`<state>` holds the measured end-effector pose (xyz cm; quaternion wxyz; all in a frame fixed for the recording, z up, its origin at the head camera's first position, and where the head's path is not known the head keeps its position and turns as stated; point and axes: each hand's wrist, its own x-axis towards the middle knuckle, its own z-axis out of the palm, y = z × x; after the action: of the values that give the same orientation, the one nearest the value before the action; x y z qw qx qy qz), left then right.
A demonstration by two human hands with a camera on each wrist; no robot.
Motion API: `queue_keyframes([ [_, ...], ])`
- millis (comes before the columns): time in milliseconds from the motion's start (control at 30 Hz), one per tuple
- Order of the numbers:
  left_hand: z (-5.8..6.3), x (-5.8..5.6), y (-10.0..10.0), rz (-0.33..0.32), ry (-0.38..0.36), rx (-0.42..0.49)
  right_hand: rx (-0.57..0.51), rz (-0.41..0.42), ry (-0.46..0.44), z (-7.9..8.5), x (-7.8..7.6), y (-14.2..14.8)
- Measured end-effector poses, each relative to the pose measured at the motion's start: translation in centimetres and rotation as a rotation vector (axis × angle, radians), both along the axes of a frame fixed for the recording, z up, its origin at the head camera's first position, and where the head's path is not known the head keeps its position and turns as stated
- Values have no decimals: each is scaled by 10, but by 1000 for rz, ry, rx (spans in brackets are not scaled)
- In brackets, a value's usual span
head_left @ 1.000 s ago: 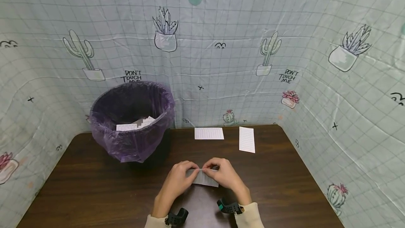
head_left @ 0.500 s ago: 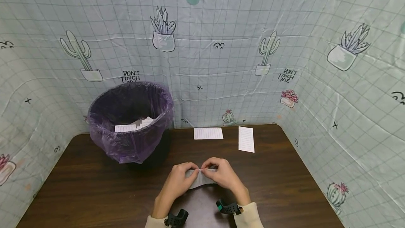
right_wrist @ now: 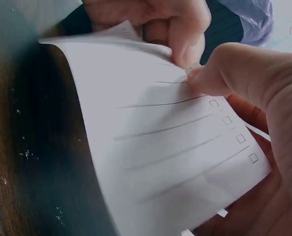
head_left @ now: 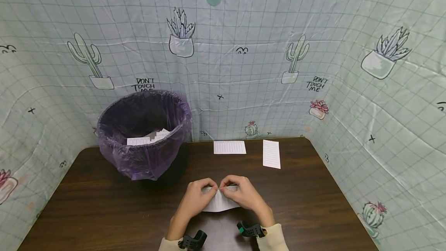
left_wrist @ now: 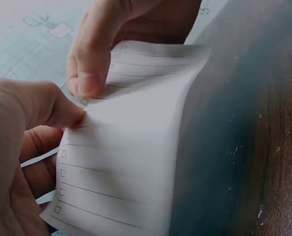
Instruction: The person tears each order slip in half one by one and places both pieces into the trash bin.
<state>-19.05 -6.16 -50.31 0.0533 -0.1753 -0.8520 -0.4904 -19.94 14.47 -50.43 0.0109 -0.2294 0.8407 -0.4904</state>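
Both hands pinch one lined checklist sheet [head_left: 219, 202] at its far edge, thumbs and fingertips side by side near the middle. My left hand [head_left: 198, 196] grips left of centre, my right hand [head_left: 242, 193] right of it. In the left wrist view the sheet [left_wrist: 121, 162] shows a column of small checkboxes along the pinched edge and bends between the two thumbs. From the right wrist, the sheet [right_wrist: 155, 128] curves, its free edge hanging over the dark table. Fingers behind the paper are partly hidden.
A bin lined with a purple bag [head_left: 146, 162] stands at the back left, with white paper pieces [head_left: 139, 141] inside. Two lined sheets lie at the back: one sideways [head_left: 229, 147], one lengthwise [head_left: 271, 154]. A patterned cloth [head_left: 223, 69] surrounds the brown table [head_left: 104, 212].
Both hands keep pinching the sheet's far edge, their fingertips drawing closer together. The sheet's near edge has shifted and now bows differently, its left side further left.
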Motion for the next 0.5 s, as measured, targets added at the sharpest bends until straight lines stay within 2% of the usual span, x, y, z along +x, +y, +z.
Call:
queue_keyframes([
  [133,1,-1,-3,16,1,-5,-21,-13,12,1,1,0],
  [500,3,-3,-15,35,3,-16,4,-135,74,0,-2,7],
])
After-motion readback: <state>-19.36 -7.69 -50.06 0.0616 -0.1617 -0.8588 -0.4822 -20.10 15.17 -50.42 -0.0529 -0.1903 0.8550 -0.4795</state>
